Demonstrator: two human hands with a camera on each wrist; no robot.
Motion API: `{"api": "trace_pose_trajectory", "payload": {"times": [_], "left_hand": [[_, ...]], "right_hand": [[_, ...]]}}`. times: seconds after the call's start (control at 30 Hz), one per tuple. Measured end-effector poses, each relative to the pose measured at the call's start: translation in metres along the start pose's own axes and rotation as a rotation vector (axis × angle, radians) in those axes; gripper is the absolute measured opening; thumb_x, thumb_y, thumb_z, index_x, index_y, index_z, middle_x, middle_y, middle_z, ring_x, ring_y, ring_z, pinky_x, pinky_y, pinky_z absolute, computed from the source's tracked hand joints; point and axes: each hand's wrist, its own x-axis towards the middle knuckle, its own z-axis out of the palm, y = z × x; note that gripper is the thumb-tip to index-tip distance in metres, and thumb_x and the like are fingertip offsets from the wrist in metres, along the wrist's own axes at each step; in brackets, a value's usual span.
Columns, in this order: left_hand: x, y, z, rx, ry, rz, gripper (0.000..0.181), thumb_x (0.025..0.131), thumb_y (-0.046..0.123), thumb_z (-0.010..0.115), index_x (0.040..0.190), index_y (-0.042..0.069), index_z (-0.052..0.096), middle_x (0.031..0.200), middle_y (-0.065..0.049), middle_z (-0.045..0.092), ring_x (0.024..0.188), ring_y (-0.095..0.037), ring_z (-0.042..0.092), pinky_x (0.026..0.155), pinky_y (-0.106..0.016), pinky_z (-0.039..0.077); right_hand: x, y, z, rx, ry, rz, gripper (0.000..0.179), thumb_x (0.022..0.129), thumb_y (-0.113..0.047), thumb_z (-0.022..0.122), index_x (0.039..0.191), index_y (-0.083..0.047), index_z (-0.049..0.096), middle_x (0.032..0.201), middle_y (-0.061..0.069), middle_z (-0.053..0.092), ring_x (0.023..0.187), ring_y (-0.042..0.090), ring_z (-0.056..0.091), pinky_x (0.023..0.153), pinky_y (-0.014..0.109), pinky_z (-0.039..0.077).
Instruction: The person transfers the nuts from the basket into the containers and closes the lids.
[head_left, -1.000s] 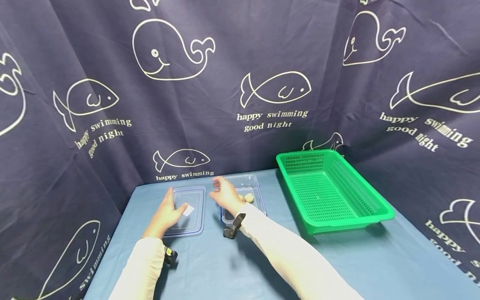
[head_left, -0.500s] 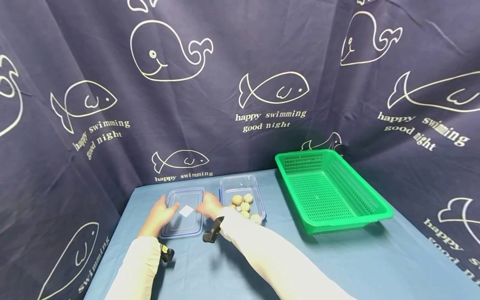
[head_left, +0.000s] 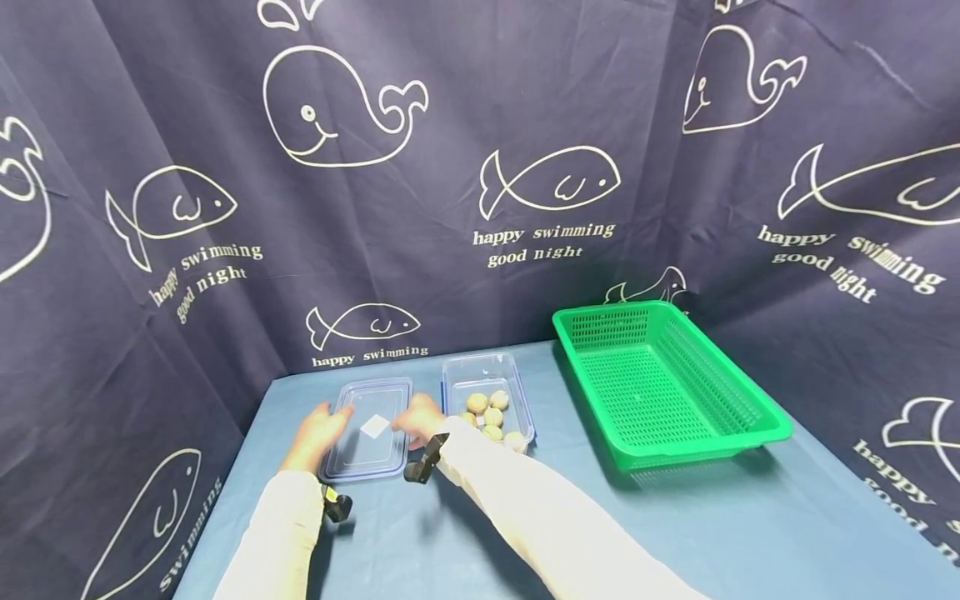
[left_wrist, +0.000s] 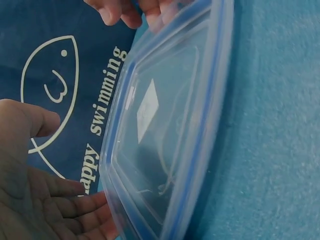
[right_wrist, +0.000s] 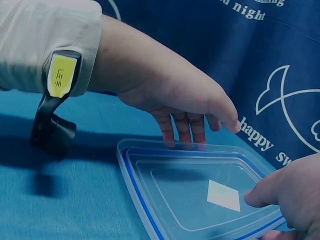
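Observation:
A clear plastic lid (head_left: 367,458) with a blue seal lies flat on the table, a white label (head_left: 375,427) on its top. My left hand (head_left: 315,435) is at the lid's left side. In the left wrist view its fingers (left_wrist: 95,212) reach the rim, relaxed, while the thumb stands raised and apart. Across from it, my right hand (head_left: 422,419) has its fingertips at the lid's right rim. Its thumb (right_wrist: 262,192) extends over the lid near the label. Just right of that hand stands a clear food container (head_left: 480,363) holding several walnut-like tan balls (head_left: 492,417).
A large green plastic basket (head_left: 600,421) with perforated sides stands on the right of the blue table (head_left: 570,517). Behind the table hangs a dark blue curtain (head_left: 450,217) with white fish and whale drawings. My right sleeve (head_left: 525,508) covers the container's near corner.
My right hand has moved left from over the container to the lid's right edge, uncovering the tan balls. My left hand has shifted slightly left and down to the lid's left side.

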Motion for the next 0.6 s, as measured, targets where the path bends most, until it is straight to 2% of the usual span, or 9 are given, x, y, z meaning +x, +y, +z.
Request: {"api": "trace_pose_trajectory", "payload": {"times": [0.13,0.33,0.43,0.6], "left_hand": [[0.0,0.005,-0.005,-0.016,0.011,-0.011,0.076,0.104,0.041,0.04,0.149,-0.018,0.026,0.151,-0.041,0.029,0.143,-0.055,0.026,0.119,-0.059,0.021],[-0.003,0.024,-0.02,-0.03,0.046,-0.006,0.077,0.103,0.043,0.038,0.15,-0.017,0.026,0.152,-0.041,0.028,0.143,-0.055,0.026,0.119,-0.058,0.021],[-0.006,0.033,-0.026,-0.053,0.05,-0.011,0.078,0.103,0.045,0.037,0.152,-0.014,0.025,0.154,-0.039,0.026,0.144,-0.053,0.025,0.12,-0.058,0.02],[-0.013,0.044,-0.033,-0.098,0.052,-0.004,0.079,0.103,0.048,0.036,0.153,-0.012,0.024,0.157,-0.036,0.025,0.146,-0.051,0.023,0.121,-0.056,0.019]], "right_hand": [[-0.001,-0.005,-0.003,0.014,-0.005,0.006,0.027,0.079,0.004,0.077,0.092,0.002,0.053,0.089,0.008,0.048,0.085,0.028,0.06,0.063,0.047,0.062],[-0.007,-0.023,-0.018,0.016,-0.023,-0.013,0.027,0.082,0.002,0.076,0.098,0.004,0.055,0.09,0.007,0.046,0.081,0.026,0.056,0.067,0.05,0.062],[-0.011,-0.032,-0.027,0.039,-0.028,-0.02,0.032,0.083,0.001,0.076,0.105,0.005,0.053,0.097,0.009,0.049,0.091,0.028,0.059,0.07,0.051,0.061],[-0.016,-0.042,-0.04,0.107,-0.037,-0.007,0.052,0.084,-0.001,0.075,0.127,0.01,0.047,0.121,0.017,0.054,0.116,0.035,0.058,0.079,0.052,0.06]]}}
